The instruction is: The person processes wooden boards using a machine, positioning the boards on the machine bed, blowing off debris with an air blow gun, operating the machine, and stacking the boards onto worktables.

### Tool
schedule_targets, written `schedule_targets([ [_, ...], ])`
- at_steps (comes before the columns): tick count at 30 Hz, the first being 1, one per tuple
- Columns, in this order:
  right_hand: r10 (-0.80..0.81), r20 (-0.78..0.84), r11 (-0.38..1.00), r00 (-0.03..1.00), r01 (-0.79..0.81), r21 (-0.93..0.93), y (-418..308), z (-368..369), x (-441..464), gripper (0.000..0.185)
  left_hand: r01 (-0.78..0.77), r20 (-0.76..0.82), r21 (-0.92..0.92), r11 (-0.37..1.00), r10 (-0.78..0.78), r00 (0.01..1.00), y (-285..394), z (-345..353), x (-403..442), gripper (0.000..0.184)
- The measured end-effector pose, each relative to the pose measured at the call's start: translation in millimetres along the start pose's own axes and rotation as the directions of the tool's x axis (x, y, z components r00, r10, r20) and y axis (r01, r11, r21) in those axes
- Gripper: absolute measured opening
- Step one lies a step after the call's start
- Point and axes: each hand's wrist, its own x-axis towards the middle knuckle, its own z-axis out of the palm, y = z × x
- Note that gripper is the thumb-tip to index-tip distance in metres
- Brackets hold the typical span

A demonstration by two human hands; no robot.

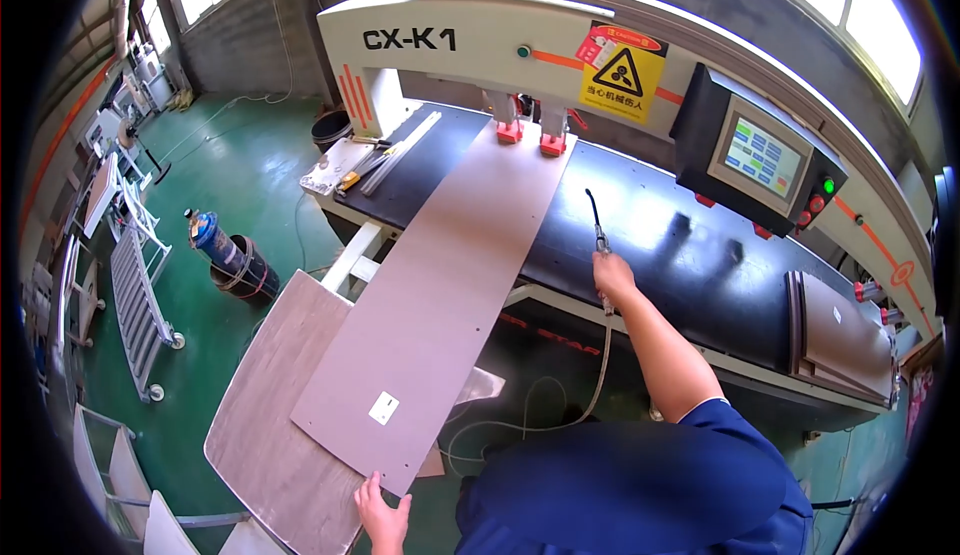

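Note:
A long grey-brown panel [430,275] lies slantwise, its far end on the black machine table under two red-footed clamps [530,142] and its near end over a wooden support board [270,385]. My left hand [383,517] is at the panel's near edge, thumb and fingers apart, the fingertips touching the edge. A white label [383,408] is on the panel close by. My right hand [612,277] is wrapped round an air gun [601,241] with a thin dark nozzle, held above the black table [650,225] to the right of the panel. A pale hose [606,355] hangs from the gun.
A control screen [757,153] hangs from the white machine beam [480,45]. Stacked panels [845,335] lie at the table's right end. Tools [366,167] and pale strips [400,153] lie at its left end. A bucket [245,270] holding a blue canister stands on the floor.

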Motion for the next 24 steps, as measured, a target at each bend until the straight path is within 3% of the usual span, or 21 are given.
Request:
schedule_targets([
  [3,0.115,0.092,0.989,0.989,-0.123,0.082,3.7,-10.3,-2.8,0.051,0.004,0.007,0.01,1.0,-0.004,1.0,3.5,-2.3,1.6,0.075],
  [6,0.1,0.014,0.986,0.995,-0.101,0.129,23.8,-5.7,5.1,0.045,0.014,0.024,0.024,1.0,-0.014,1.0,4.1,-3.2,1.9,0.074],
  [9,0.058,0.028,0.983,0.998,-0.062,0.173,38.6,-3.6,-4.2,0.047,0.021,0.002,0.037,0.999,-0.021,1.0,5.0,-0.8,0.4,0.073],
  [12,-0.151,-0.13,0.987,0.98,0.157,0.035,45.8,11.5,-24.5,0.05,0.008,0.019,0.048,0.999,-0.009,1.0,5.6,-2.9,2.0,0.072],
  [13,-0.044,0.018,0.99,0.999,0.041,0.137,36.5,3.6,-46.5,0.051,-0.003,0.013,0.045,0.999,0.003,1.0,5.1,-2.8,1.7,0.073],
  [18,-0.09,0.238,0.992,0.967,0.065,0.112,39.0,7.6,-98.1,0.048,-0.023,0.014,0.037,0.999,0.022,1.0,1.3,0.7,1.7,0.075],
  [19,-0.036,0.295,0.989,0.955,-0.007,0.144,34.9,3.4,-110.3,0.047,-0.023,0.026,0.044,0.999,0.022,0.999,-1.7,2.4,0.1,0.075],
  [22,-0.158,0.18,0.982,0.971,0.136,0.131,72.1,22.4,-115.1,0.045,-0.022,0.027,0.057,0.998,0.02,0.999,-8.6,9.4,0.5,0.074],
  [24,-0.132,0.197,0.978,0.972,0.095,0.184,77.7,12.9,-130.9,0.045,0.0,0.013,0.06,0.998,-0.001,1.0,-7.9,12.6,-2.2,0.074],
])
